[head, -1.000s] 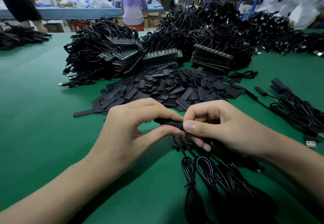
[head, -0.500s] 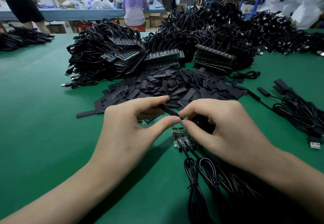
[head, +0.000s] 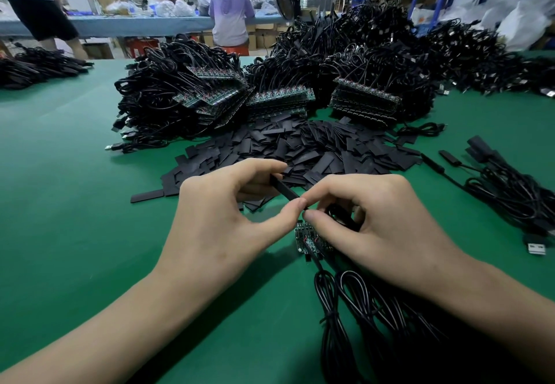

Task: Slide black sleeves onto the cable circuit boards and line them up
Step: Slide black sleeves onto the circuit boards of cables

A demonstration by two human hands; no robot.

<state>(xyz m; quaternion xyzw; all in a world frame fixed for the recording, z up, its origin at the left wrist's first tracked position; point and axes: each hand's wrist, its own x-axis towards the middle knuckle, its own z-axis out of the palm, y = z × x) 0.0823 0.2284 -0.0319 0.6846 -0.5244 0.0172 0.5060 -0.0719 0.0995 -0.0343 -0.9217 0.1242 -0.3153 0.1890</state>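
- Left hand (head: 222, 227): thumb and forefinger pinch one black sleeve (head: 285, 190), held above the table, just in front of the loose sleeve pile (head: 315, 149).
- Right hand (head: 381, 227): curled fingers pinch the sleeve's lower end; any board inside is hidden.
- Bare circuit boards (head: 306, 238) beneath the hands and board stacks (head: 279, 99) behind: most work apparently remains.

matt black sleeves (head: 303, 149), green felt table (head: 75, 203)

Sleeves (head: 303, 146) lie mid-table (head: 60, 203); cable stacks (head: 186, 98) behind, boards (head: 309, 238) nearer, more cables (head: 510, 191) right.
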